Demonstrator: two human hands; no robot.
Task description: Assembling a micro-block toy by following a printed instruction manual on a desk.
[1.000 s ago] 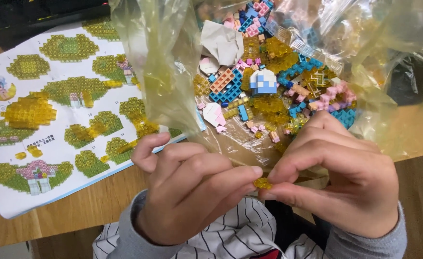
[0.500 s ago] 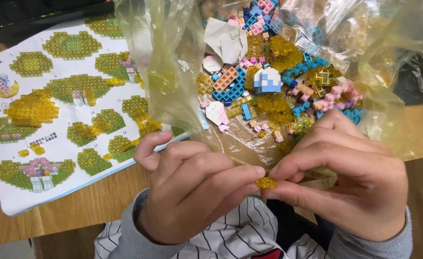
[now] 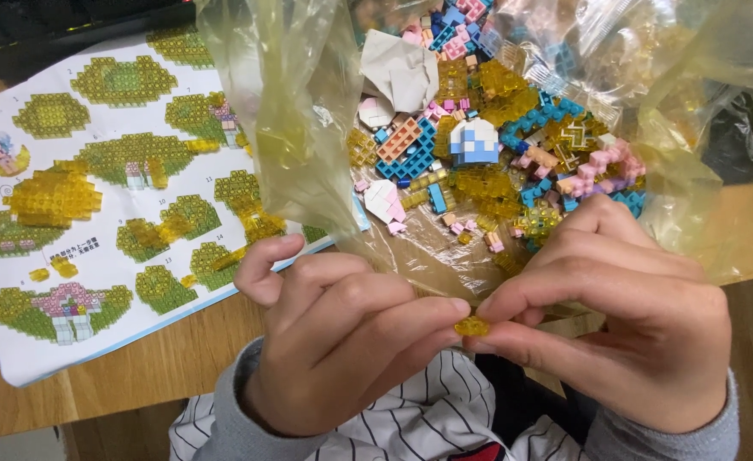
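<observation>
My left hand (image 3: pixel 342 341) and my right hand (image 3: pixel 624 316) meet at their fingertips near the table's front edge. Between them they pinch a tiny clear yellow brick piece (image 3: pixel 471 326). Just beyond the hands lies a pile of small building bricks (image 3: pixel 487 162) in yellow, blue, pink and white, spread on a crumpled clear plastic bag (image 3: pixel 308 128). A small assembly of clear yellow bricks (image 3: pixel 52 196) rests on the printed instruction sheet (image 3: pixel 95 222) at the left.
The instruction sheet covers the left part of the wooden table (image 3: pixel 163 358). Loose yellow bricks (image 3: pixel 52 271) lie on it. A dark object (image 3: pixel 69 26) sits at the far left. More crinkled plastic rises at the right (image 3: pixel 718 128).
Both hands stay joined at the fingertips on the yellow piece, with only small finger shifts. The view has drifted slightly.
</observation>
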